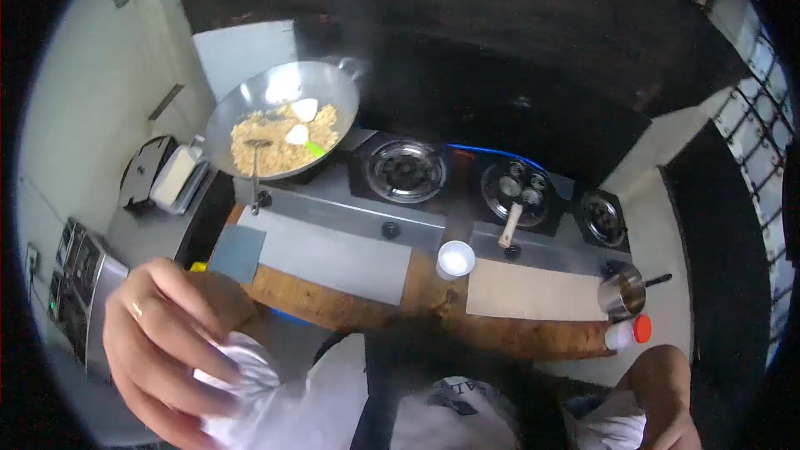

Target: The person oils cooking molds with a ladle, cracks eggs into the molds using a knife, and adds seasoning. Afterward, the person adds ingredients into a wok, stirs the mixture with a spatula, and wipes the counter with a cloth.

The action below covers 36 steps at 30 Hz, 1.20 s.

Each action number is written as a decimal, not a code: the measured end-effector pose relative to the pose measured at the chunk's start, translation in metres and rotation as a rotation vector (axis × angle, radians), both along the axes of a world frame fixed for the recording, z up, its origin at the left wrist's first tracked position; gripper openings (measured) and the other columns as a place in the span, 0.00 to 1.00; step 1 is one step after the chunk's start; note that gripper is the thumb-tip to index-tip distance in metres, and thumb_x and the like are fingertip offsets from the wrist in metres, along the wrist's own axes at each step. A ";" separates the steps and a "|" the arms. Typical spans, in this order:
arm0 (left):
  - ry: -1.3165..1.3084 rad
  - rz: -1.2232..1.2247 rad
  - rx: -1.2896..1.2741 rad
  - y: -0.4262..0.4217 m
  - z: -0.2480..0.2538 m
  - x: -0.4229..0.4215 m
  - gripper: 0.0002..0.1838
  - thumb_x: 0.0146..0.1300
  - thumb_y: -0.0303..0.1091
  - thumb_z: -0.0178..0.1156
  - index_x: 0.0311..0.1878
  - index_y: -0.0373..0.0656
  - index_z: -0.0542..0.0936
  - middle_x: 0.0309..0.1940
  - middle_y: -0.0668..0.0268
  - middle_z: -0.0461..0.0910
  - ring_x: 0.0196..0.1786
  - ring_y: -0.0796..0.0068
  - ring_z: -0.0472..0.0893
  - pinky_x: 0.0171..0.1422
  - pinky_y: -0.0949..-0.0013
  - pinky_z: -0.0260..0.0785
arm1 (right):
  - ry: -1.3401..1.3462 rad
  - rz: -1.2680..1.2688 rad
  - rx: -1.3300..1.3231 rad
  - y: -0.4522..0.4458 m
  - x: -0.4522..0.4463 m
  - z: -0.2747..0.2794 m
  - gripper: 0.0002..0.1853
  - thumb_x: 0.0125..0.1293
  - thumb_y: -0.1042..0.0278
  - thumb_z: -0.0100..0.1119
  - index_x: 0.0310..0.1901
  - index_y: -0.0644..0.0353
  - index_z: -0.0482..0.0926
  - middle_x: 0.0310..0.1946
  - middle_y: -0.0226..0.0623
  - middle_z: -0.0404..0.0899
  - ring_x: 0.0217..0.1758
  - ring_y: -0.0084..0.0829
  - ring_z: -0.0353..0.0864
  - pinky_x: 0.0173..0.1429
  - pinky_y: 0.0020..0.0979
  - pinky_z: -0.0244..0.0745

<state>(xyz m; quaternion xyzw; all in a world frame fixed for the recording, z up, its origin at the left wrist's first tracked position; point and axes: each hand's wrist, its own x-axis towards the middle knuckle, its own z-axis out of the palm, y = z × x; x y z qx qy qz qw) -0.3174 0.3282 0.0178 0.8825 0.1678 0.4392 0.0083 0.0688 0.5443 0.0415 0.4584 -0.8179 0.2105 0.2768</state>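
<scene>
My left hand (171,350) is raised close to the camera at the lower left. Its fingers are loosely bent and apart, with a ring on one of them, and I see nothing held in it. My right hand (673,432) hangs at the lower right edge, where its fingers are cut off. A large metal wok (325,83) on the stove holds a yellowish crumbly food (271,133). In that food lie two white pieces, one beside a bright green part (314,149). A long-handled metal utensil (255,171) leans over the wok's near rim.
A wooden counter (325,285) runs before the stove, bearing a white tub (456,259), a pale board (533,290), a small pot (621,293) and a red-lidded jar (627,332). A wooden-handled pan (512,223) sits on a burner. A butter-like block (176,175) stands left.
</scene>
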 end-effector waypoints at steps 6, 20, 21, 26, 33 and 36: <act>0.162 0.143 -0.195 0.011 0.015 0.012 0.05 0.64 0.42 0.63 0.41 0.63 0.86 0.33 0.76 0.84 0.35 0.83 0.80 0.39 0.79 0.68 | -0.581 0.252 0.017 0.005 0.003 -0.008 0.26 0.73 0.51 0.36 0.67 0.53 0.62 0.68 0.38 0.63 0.70 0.35 0.64 0.68 0.49 0.57; 0.158 -0.753 -0.186 0.109 -0.018 0.023 0.10 0.65 0.38 0.59 0.38 0.43 0.85 0.38 0.67 0.84 0.37 0.78 0.81 0.44 0.76 0.72 | 0.091 0.340 0.061 -0.094 0.130 -0.026 0.13 0.54 0.57 0.66 0.41 0.47 0.84 0.30 0.25 0.79 0.35 0.27 0.74 0.46 0.34 0.63; 0.129 -0.810 -0.200 0.114 -0.023 0.028 0.12 0.66 0.39 0.58 0.41 0.43 0.85 0.39 0.63 0.82 0.39 0.74 0.80 0.44 0.74 0.72 | 0.250 0.370 0.017 -0.100 0.152 -0.034 0.13 0.53 0.57 0.67 0.41 0.47 0.85 0.29 0.24 0.79 0.33 0.26 0.74 0.43 0.32 0.65; 0.030 -1.050 -0.337 0.127 -0.019 0.092 0.30 0.64 0.25 0.52 0.63 0.75 0.70 0.31 0.64 0.79 0.26 0.72 0.74 0.26 0.73 0.65 | 0.922 -0.197 -0.481 0.008 0.210 -0.106 0.12 0.57 0.54 0.67 0.44 0.36 0.85 0.25 0.22 0.73 0.30 0.23 0.68 0.35 0.25 0.63; 0.287 -0.913 -0.786 0.163 -0.111 0.088 0.15 0.67 0.39 0.55 0.52 0.43 0.80 0.39 0.56 0.77 0.37 0.60 0.77 0.38 0.63 0.72 | -0.392 -1.424 -1.700 0.226 -0.005 -0.394 0.12 0.66 0.57 0.57 0.43 0.54 0.81 0.37 0.27 0.80 0.36 0.20 0.76 0.38 0.24 0.71; -0.077 -0.424 -0.969 0.225 -0.210 0.097 0.13 0.67 0.35 0.56 0.51 0.41 0.79 0.46 0.60 0.77 0.50 0.63 0.76 0.53 0.64 0.70 | -0.686 -1.643 -1.194 0.255 -0.045 -0.503 0.19 0.63 0.50 0.59 0.38 0.59 0.82 0.26 0.33 0.82 0.30 0.29 0.81 0.37 0.36 0.75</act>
